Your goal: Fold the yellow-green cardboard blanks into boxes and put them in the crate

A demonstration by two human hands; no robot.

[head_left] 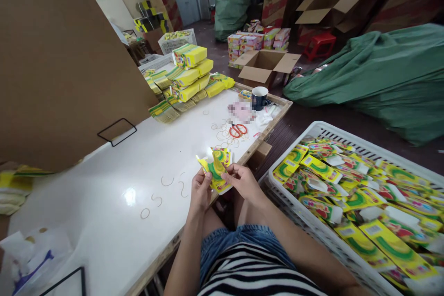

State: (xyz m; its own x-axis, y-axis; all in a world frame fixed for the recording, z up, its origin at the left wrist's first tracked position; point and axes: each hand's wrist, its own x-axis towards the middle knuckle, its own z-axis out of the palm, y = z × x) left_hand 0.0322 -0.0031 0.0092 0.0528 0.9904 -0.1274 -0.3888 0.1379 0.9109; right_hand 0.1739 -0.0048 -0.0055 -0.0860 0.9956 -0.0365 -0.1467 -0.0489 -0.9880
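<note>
Over the near edge of the white table (114, 222), I hold yellow-and-green printed card packets (218, 169) between both hands. My left hand (201, 187) pinches their left side, thumb on the front. My right hand (243, 182) grips the right side with thumb and fingers together. At least two pieces seem to overlap, with a white flap showing on the left; I cannot tell exactly how many. Just beyond them lie red-handled scissors (237, 130) among several loose rubber bands (222, 136).
Right of me stands a white plastic basket (314, 127) full of similar yellow packets. Stacked yellow bundles (189, 74) sit at the table's far end, near a dark mug (259, 99). An open carton (265, 62) and green sacks (374, 69) stand beyond. A brown board (62, 64) rises at left.
</note>
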